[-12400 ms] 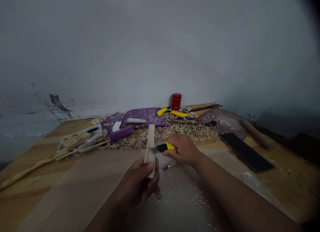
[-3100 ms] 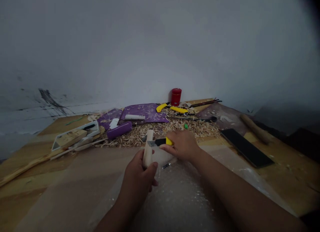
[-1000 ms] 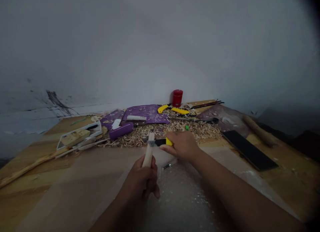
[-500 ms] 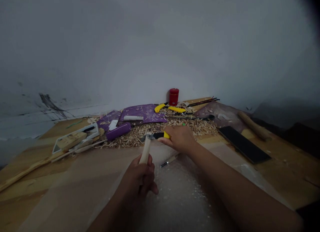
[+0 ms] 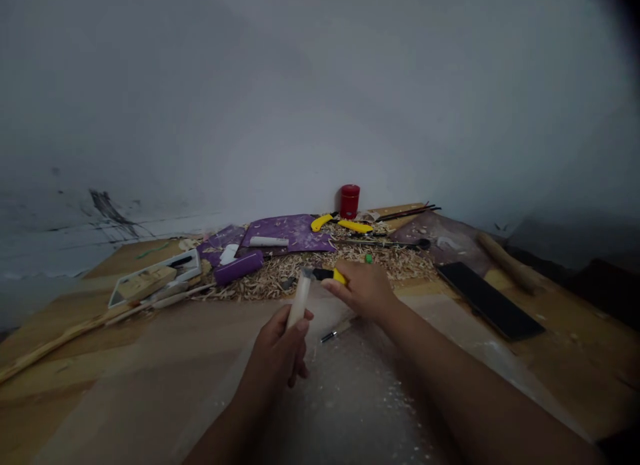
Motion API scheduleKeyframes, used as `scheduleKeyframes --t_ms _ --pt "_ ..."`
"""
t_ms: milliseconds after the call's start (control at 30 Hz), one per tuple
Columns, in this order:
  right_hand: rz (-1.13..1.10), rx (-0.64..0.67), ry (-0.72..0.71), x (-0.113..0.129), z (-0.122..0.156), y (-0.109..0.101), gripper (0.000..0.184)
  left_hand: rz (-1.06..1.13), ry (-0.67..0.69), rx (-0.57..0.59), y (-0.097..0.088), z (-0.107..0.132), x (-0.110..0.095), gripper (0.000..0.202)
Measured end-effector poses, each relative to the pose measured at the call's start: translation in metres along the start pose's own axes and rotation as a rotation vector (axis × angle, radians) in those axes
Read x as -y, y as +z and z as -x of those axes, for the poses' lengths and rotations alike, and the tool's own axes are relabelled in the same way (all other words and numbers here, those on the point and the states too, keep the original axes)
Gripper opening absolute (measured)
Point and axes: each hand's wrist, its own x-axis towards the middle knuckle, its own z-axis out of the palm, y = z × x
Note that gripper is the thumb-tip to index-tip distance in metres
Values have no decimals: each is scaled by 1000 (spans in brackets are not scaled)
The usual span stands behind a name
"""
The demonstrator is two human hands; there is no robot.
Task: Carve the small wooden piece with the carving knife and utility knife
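Note:
My left hand (image 5: 283,348) is wrapped round the lower part of a pale wooden stick (image 5: 300,301), which stands tilted with its top end up. In my right hand (image 5: 364,288) is a carving knife (image 5: 327,274) with a yellow and black handle, and its fingers are closed round the grip. The knife's blade touches the top end of the stick; its exact edge is hard to make out. Below my right hand a slim tool with a dark metal tip (image 5: 329,335) lies on the clear plastic sheet (image 5: 150,378).
Wood shavings (image 5: 270,275) are heaped behind my hands. Beyond them lie yellow-handled knives (image 5: 355,226), a purple cloth (image 5: 300,231) and a red canister (image 5: 349,201). A white tray (image 5: 200,271) stands left, near a purple roll (image 5: 239,268). A dark flat block (image 5: 490,300) lies right.
Both hands, with the stick and the knife, have shifted slightly to the right in view. My left hand has turned a little on the stick. The whole scene sits slightly lower.

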Motion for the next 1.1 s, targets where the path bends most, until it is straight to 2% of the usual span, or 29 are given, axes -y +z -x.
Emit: scheduleKeyframes --t_ms 133,267,433,533,667,733,833,967,1100 --pt "-10 0 -40 -1 2 -1 51 -39 50 -55 0 1 -2 26" --pt "-16 6 -93 4 3 -1 51 -123 31 -106 -2 -2 -3 25" --pt "-13 15 -102 14 4 3 55 -79 10 -88 -1 1 -6 21" --pt "10 5 -27 5 0 7 56 -7 -1 -72 2 6 -6 20" --pt "63 -18 166 -20 -8 7 59 -13 -30 -54 5 8 -3 19" --pt "67 -21 186 -26 -8 4 58 -44 -36 -75 4 6 -2 19" --pt "46 -8 105 -17 -4 0 56 -123 -32 -125 2 1 -2 22" --pt "19 22 -33 4 1 -1 54 -184 -4 -129 -1 0 -1 24" --pt "29 29 -55 8 2 1 56 -228 6 -140 -2 -1 1 23"
